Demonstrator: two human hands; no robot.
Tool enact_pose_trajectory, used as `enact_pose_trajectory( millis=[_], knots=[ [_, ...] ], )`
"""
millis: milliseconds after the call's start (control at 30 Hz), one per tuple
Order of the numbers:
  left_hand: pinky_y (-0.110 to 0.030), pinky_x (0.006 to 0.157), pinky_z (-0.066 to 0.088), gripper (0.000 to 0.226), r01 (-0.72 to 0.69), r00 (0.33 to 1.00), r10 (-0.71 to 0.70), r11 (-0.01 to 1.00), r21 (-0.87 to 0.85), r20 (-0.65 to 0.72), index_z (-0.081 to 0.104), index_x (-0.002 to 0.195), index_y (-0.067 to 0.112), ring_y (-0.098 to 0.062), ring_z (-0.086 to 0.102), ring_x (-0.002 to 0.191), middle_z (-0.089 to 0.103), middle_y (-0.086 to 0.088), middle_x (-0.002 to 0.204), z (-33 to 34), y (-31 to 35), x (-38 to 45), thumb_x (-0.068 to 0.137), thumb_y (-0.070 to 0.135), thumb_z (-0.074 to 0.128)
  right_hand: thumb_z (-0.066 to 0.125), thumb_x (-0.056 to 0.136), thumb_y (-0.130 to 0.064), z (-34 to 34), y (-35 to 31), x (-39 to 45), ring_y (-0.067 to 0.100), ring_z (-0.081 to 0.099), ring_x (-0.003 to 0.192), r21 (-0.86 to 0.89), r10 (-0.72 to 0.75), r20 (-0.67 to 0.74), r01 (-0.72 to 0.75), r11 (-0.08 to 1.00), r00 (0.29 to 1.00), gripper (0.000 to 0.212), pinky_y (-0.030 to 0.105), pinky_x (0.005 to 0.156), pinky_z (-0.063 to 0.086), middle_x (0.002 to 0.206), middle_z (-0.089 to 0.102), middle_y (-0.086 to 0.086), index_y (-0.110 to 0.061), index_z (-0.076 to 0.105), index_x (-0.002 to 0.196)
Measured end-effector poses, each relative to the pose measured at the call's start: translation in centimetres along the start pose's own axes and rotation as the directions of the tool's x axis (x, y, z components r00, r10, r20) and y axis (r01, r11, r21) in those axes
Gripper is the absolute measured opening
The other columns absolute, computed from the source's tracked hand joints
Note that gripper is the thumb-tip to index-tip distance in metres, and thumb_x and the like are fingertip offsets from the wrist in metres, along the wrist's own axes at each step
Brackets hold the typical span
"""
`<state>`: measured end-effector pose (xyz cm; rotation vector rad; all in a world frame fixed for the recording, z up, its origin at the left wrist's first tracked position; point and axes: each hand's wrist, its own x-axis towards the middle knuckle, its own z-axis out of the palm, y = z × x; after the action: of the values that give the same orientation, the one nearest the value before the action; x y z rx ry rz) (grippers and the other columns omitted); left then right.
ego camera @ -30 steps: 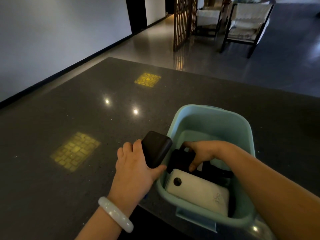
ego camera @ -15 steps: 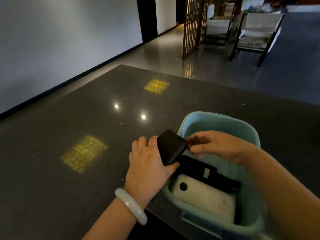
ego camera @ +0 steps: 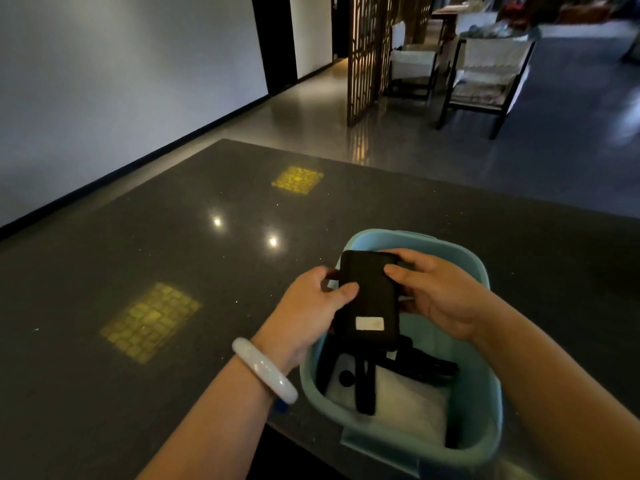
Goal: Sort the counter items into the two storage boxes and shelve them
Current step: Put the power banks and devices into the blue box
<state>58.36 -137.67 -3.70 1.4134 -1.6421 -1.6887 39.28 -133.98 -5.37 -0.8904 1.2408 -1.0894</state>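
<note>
Power bank (ego camera: 369,299), black with a small white label near its lower end, is held above the box (ego camera: 485,403) by both hands. Left hand (ego camera: 308,306) grips its left edge: the thumb lies across the front face and the fingers (ego camera: 323,271) curl behind it. Right hand (ego camera: 440,292) grips the right edge and top corner, thumb on the front and fingers wrapped around the back. So both sets of fingers are narrow, clamped on the same black slab, which stands roughly upright and tilts slightly away.

A pale bangle (ego camera: 265,370) circles the left wrist. Both forearms reach in from the bottom of the view.

Below the power bank, the pale teal box sits on the bench (ego camera: 138,254) at its near edge. Inside it lies a white device (ego camera: 405,400) with a round dark spot, flat on the bottom, and black straps or cables (ego camera: 426,368) run over it; exactly what these are cannot be told.

On the dark, speckled bench top are two yellow patterned patches (ego camera: 150,322), one near the left and one farther back, plus two small bright spots of reflected light between them.

Beyond the bench, a grey floor leads to a wooden lattice screen (ego camera: 363,53) and two dark-framed chairs (ego camera: 485,71) with light cushions. A pale wall runs along the left.
</note>
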Motion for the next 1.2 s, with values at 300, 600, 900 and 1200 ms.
enact_pose_trajectory(
  millis=[300, 600, 900, 1200],
  knots=[
    [-0.045, 0.074, 0.060, 0.029, -0.073, 0.982, 0.024, 0.962, -0.265, -0.185, 0.052, 0.108, 0.016, -0.026, 0.071, 0.088, 0.068, -0.012, 0.102, 2.2, -1.4, 0.3, 0.086, 0.014, 0.071, 0.070, 0.075, -0.051, 0.7, 0.7, -1.0, 0.004, 0.057, 0.099, -0.633, -0.011, -0.065, -0.033, 0.773, 0.998, 0.068, 0.021, 0.076, 0.048, 0.117, 0.054, -0.011, -0.032, 0.040, 0.133],
    [-0.010, 0.068, 0.045, 0.026, -0.273, 0.903, 0.347, 0.919, 0.286, -0.254, 0.050, 0.117, 0.034, 0.008, 0.055, 0.093, 0.057, 0.016, 0.108, 0.1, -2.8, 1.0, 0.092, 0.040, 0.056, 0.078, 0.067, -0.046, -0.8, 0.4, 1.0, -0.005, 0.053, 0.081, -0.838, -0.163, -0.078, 0.023, 0.545, 0.984, 0.055, 0.012, 0.060, 0.038, 0.094, 0.054, -0.021, -0.034, 0.046, 0.110],
    [-0.003, 0.060, 0.040, 0.022, -0.152, 0.972, 0.203, 0.929, 0.337, -0.121, 0.050, 0.104, 0.041, 0.009, 0.056, 0.075, 0.059, 0.012, 0.090, 0.0, -7.3, 2.6, 0.102, 0.044, 0.028, 0.083, 0.065, -0.037, -1.3, 2.9, 3.3, 0.017, 0.055, 0.107, -0.942, 0.122, 0.059, 0.015, 0.335, 0.991, 0.071, 0.033, 0.090, 0.048, 0.117, 0.056, -0.003, -0.024, 0.051, 0.127],
    [-0.011, 0.059, 0.046, 0.021, -0.197, 0.950, 0.265, 0.918, 0.344, -0.166, 0.050, 0.093, 0.043, 0.005, 0.058, 0.074, 0.063, 0.007, 0.084, 0.1, -8.1, 3.0, 0.100, 0.047, 0.031, 0.071, 0.077, -0.050, -1.4, 5.0, 3.7, 0.012, 0.055, 0.106, -0.910, 0.214, 0.060, -0.034, 0.413, 0.975, 0.064, 0.027, 0.088, 0.045, 0.122, 0.056, -0.007, -0.029, 0.045, 0.131]
  ],
)
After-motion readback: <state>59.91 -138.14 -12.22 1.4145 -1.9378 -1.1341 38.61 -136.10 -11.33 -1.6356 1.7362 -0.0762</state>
